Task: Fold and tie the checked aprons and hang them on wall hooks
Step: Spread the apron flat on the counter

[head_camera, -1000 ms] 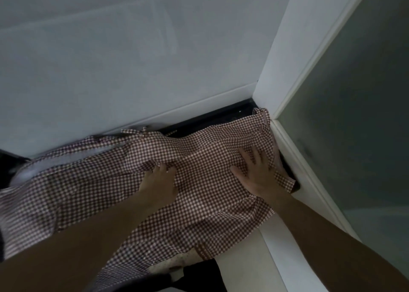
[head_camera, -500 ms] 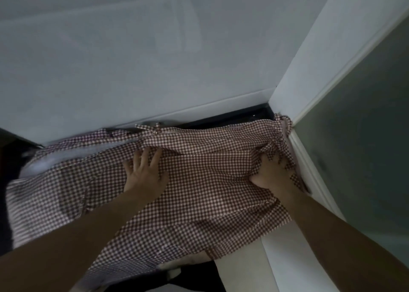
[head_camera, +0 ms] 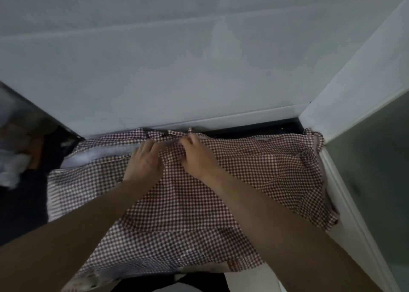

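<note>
Pale wall (head_camera: 177, 70), both hands (head_camera: 170, 159) pinching checked apron (head_camera: 243, 181).

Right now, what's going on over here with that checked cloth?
A person is working on a red-and-white checked apron spread flat on a surface in the corner by the white wall. Both hands are together at its far edge: the left hand and the right hand are gathering the fabric there, near its ties. It is not folded up or hung yet.
</note>
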### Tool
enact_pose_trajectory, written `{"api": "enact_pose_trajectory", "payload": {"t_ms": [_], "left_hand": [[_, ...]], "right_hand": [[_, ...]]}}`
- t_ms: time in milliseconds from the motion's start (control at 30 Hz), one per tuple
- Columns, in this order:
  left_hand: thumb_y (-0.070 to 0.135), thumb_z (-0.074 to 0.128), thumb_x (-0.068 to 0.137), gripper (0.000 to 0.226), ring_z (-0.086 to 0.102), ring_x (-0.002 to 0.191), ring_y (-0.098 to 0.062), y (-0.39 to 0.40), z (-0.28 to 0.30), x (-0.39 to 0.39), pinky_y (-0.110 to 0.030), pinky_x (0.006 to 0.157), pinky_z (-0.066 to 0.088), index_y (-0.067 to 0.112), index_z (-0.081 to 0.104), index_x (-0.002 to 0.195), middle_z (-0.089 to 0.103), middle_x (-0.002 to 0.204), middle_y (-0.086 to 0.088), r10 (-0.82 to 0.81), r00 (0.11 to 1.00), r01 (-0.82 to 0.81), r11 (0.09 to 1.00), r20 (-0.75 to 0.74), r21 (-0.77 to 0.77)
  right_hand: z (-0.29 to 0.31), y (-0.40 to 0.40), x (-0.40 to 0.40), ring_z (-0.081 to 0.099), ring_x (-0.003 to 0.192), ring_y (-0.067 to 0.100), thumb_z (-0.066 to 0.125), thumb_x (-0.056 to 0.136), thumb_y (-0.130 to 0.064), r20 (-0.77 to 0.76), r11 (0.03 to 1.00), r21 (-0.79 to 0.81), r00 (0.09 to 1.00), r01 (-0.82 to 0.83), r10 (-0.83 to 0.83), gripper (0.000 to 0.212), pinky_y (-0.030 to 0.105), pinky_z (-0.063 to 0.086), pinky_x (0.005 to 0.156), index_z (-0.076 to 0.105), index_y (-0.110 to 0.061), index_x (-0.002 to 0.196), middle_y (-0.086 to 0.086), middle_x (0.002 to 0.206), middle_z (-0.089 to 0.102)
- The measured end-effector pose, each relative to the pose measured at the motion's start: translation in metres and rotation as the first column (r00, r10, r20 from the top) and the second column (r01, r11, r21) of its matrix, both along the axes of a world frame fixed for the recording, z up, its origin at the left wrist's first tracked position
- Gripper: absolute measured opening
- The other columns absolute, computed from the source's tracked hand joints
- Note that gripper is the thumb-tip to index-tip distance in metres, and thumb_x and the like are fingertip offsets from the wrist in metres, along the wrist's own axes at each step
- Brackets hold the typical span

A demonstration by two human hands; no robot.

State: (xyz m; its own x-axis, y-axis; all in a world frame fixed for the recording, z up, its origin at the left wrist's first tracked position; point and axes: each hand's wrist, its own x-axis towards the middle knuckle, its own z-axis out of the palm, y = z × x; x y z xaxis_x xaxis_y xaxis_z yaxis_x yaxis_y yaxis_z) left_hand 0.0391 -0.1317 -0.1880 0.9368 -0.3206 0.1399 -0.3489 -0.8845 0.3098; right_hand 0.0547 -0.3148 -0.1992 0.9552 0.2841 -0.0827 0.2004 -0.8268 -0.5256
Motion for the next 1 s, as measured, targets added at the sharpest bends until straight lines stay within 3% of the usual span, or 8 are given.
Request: {"api": "enact_pose_trajectory", "payload": {"t_ms": [133,267,400,533,600,667,900,1000], "left_hand": [[0.020,0.048,0.070,0.039,0.049,0.093,-0.035,0.051,0.008,0.002,-0.051,0.080,0.042,0.005,0.058,0.104,0.055,0.098,-0.018,0.181,0.983,-0.184,0.978,0.038,0.096],[0.027,0.055,0.090,0.029,0.055,0.108,-0.035,0.097,0.015,0.008,-0.051,0.096,0.037,0.010,0.057,0.114,0.062,0.113,-0.012,0.300,0.934,-0.251,0.937,-0.195,0.242],[0.040,0.061,0.089,0.039,0.060,0.116,-0.025,0.136,0.021,0.020,-0.045,0.102,0.043,0.027,0.059,0.126,0.066,0.124,-0.001,0.325,0.897,-0.203,0.905,-0.300,0.374],[0.052,0.048,0.098,0.027,0.061,0.088,-0.011,0.157,0.044,0.038,-0.037,0.093,0.048,0.064,0.054,0.121,0.066,0.092,0.015,0.240,0.851,-0.030,0.910,-0.467,0.414],[0.051,0.050,0.097,0.026,0.058,0.075,-0.011,0.170,0.050,0.054,-0.031,0.079,0.052,0.041,0.068,0.112,0.065,0.084,0.008,0.241,0.840,0.004,0.893,-0.486,0.449],[0.046,0.054,0.097,0.034,0.059,0.079,-0.016,0.185,0.050,0.067,-0.032,0.078,0.052,0.016,0.069,0.104,0.069,0.100,-0.005,0.295,0.828,-0.004,0.853,-0.477,0.521],[0.047,0.047,0.099,0.032,0.059,0.106,-0.029,0.201,0.044,0.073,-0.045,0.096,0.045,0.023,0.062,0.114,0.064,0.116,-0.007,0.415,0.861,-0.253,0.851,-0.293,0.460],[0.025,0.052,0.094,0.033,0.049,0.118,-0.035,0.174,0.037,0.054,-0.049,0.099,0.037,0.012,0.054,0.124,0.056,0.127,-0.014,0.397,0.894,-0.287,0.863,-0.208,0.417]], "right_hand": [[0.001,0.024,0.010,0.061,0.104,0.031,0.061,0.095,-0.026,0.034,0.999,-0.052,0.999,-0.015,0.017,0.035,0.044,0.051,0.084,0.052,-0.014,0.126,0.012,0.136,0.043],[0.002,0.036,0.020,0.061,0.101,0.027,0.062,0.096,-0.036,-0.011,0.993,-0.113,0.999,-0.040,0.039,0.032,0.042,0.052,0.084,0.055,-0.016,0.119,0.009,0.134,0.045],[0.003,0.044,0.029,0.061,0.096,0.027,0.056,0.099,-0.034,-0.005,0.989,-0.145,1.000,0.024,-0.025,0.017,0.042,0.053,0.083,0.056,-0.017,0.100,0.011,0.138,0.044],[0.003,0.045,0.034,0.061,0.103,0.030,0.049,0.102,-0.034,0.000,0.986,-0.161,0.999,0.051,-0.052,0.026,0.041,0.049,0.082,0.056,-0.011,0.113,0.011,0.140,0.046],[0.003,0.043,0.038,0.060,0.101,0.029,0.046,0.103,-0.033,-0.002,0.982,-0.172,0.997,0.077,-0.078,0.030,0.037,0.045,0.077,0.054,-0.008,0.117,0.012,0.132,0.051],[0.004,0.042,0.041,0.060,0.101,0.029,0.046,0.103,-0.033,-0.018,0.977,-0.185,0.994,0.103,-0.109,0.030,0.036,0.042,0.076,0.054,-0.008,0.117,0.012,0.126,0.055],[0.009,0.046,0.047,0.060,0.092,0.024,0.052,0.101,-0.033,-0.005,0.963,-0.185,0.980,0.197,-0.201,0.022,0.032,0.039,0.068,0.055,-0.012,0.105,0.007,0.111,0.060],[0.009,0.048,0.046,0.059,0.090,0.023,0.054,0.100,-0.035,0.012,0.958,-0.202,0.979,0.201,-0.203,0.022,0.031,0.040,0.068,0.056,-0.013,0.106,0.005,0.114,0.056]]}}
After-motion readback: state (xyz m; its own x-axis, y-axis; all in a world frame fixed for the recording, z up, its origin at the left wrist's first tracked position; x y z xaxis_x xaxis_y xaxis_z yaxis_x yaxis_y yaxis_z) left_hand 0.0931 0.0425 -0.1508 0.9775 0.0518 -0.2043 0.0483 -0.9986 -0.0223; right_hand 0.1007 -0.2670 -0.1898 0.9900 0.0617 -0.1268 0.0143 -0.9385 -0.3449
